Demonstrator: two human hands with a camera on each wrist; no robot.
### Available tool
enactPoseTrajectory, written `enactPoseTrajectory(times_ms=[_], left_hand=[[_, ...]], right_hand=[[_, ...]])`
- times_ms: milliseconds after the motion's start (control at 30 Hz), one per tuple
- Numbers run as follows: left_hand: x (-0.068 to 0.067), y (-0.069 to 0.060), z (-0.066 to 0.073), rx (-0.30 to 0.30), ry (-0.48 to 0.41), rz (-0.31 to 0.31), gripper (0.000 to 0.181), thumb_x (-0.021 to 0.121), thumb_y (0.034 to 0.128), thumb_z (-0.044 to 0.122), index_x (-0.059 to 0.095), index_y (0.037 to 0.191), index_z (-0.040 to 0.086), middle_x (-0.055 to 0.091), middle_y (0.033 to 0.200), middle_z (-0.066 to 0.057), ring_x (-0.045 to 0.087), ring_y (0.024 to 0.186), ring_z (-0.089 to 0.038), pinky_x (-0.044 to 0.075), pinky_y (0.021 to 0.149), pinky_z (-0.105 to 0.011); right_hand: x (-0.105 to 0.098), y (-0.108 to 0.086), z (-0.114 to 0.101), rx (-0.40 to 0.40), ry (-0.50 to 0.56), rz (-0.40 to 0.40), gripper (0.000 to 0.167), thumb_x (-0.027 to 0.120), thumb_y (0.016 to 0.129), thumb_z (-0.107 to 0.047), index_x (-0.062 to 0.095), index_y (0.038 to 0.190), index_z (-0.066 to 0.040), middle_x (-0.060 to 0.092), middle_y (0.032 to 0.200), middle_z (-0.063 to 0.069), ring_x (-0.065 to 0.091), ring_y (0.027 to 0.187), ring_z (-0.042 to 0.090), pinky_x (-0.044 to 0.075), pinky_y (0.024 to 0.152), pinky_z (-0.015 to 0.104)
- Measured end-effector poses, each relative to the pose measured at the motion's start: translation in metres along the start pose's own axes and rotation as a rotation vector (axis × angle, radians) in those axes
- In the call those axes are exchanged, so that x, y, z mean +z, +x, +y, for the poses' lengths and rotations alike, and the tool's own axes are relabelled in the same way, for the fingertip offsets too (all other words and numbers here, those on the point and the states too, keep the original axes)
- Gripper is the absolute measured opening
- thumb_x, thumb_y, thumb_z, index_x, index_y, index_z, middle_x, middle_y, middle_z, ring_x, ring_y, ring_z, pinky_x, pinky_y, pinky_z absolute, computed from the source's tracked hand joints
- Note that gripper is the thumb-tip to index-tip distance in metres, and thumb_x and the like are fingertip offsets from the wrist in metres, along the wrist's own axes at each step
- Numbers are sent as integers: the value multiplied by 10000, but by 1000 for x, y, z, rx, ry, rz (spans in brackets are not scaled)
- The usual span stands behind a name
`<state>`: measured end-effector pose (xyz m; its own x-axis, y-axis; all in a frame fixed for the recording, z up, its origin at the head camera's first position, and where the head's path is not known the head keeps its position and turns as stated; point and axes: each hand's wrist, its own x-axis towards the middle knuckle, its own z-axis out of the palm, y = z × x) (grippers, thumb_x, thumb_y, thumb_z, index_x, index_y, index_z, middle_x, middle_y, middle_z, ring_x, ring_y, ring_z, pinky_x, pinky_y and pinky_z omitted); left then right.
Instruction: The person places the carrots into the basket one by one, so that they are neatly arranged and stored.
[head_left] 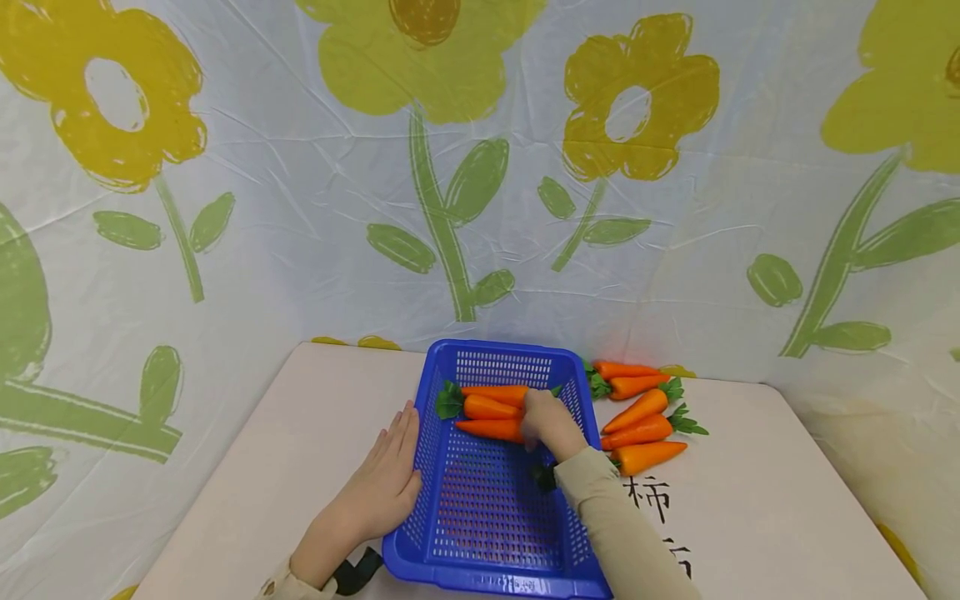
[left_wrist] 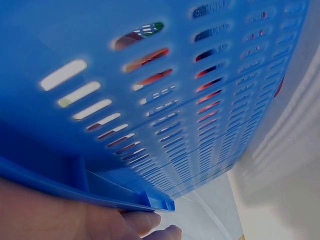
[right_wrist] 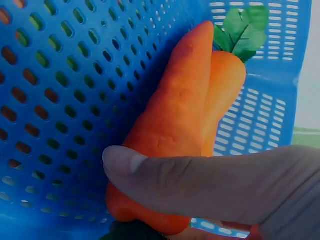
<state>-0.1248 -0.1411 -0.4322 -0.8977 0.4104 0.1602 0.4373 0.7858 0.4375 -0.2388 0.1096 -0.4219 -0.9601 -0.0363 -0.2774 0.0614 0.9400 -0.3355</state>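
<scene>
A blue plastic basket (head_left: 491, 582) with slotted walls stands on the table. Inside it, towards the far end, lie several orange carrots (head_left: 491, 408) with green leafy tops. My right hand (head_left: 551, 425) reaches into the basket and grips the nearest carrot (right_wrist: 170, 115), thumb across its thick end; its tip points left in the head view. Most of the right fingers are hidden behind the thumb and carrot. Along the basket's left side rests my left hand (head_left: 378, 483), its fingers straight. In the left wrist view, the left fingers (left_wrist: 140, 222) touch the rim from outside.
Right of the basket, several more carrots (head_left: 641, 429) lie on the pale table (head_left: 772, 483), which carries black printed characters (head_left: 651, 498). A flower-patterned cloth (head_left: 337, 183) hangs behind the table. A black strap (head_left: 358, 572) shows by the left wrist.
</scene>
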Motion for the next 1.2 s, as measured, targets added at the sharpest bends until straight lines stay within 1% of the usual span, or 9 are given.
enactPoseTrajectory(times_ms=[233,433,567,667,733,800,967,1067,1200], left_hand=[[0,-1,0,11,5,12,744,477,952,121,84,1537,-115,26,1628,-240,65,1495,-379,177,1167,-576],[1,-1,-1,18,4,18,746,476,950,119,80,1537,-115,26,1628,-239,67,1495,-380,179,1166,-578],[2,-1,-2,12,7,7,751,469,957,129,61,1542,-104,3,1631,-218,49,1497,-361,171,1171,-567],[2,0,-2,12,5,6,751,468,956,128,59,1541,-105,4,1630,-220,51,1497,-365,172,1169,-572],[2,0,-2,12,4,9,751,468,955,128,61,1541,-107,14,1629,-226,55,1496,-370,174,1168,-575],[1,0,-2,12,5,6,750,468,955,130,62,1540,-107,15,1629,-228,57,1496,-372,173,1168,-576],[1,0,-2,11,7,6,750,471,953,130,68,1539,-111,30,1627,-238,59,1495,-375,175,1167,-576],[1,0,-2,11,7,4,750,472,953,129,70,1538,-113,40,1626,-247,60,1495,-376,176,1167,-576],[1,0,-2,11,10,-1,748,471,956,133,70,1538,-112,40,1627,-246,59,1495,-375,175,1168,-575]], right_hand=[[3,1,-1,4,-22,11,551,837,685,69,648,1199,3,659,1020,100,566,782,238,560,748,330],[0,-1,-3,-13,6,3,511,799,694,94,651,1180,32,662,1026,103,587,816,238,554,755,317],[-7,-1,-7,-28,18,-68,477,782,744,28,643,1200,55,669,1073,91,613,903,203,543,846,302],[-17,-4,-7,-59,16,-29,435,825,695,0,661,1095,50,673,987,101,617,855,214,559,798,325],[-25,-9,-6,-77,4,46,424,874,615,1,664,984,11,651,896,94,603,789,234,562,721,357],[-31,-12,-4,-105,42,77,431,885,597,12,656,963,3,641,861,110,598,764,264,563,687,382],[-49,-20,-4,-130,100,66,475,899,629,-21,652,1035,0,636,945,128,599,804,282,558,695,400],[-60,-25,-1,-148,123,94,455,907,615,-33,642,986,-22,617,903,126,579,727,272,531,616,373],[-73,-34,2,-169,174,119,445,896,628,-41,641,992,-23,610,845,112,573,698,252,525,611,359]])
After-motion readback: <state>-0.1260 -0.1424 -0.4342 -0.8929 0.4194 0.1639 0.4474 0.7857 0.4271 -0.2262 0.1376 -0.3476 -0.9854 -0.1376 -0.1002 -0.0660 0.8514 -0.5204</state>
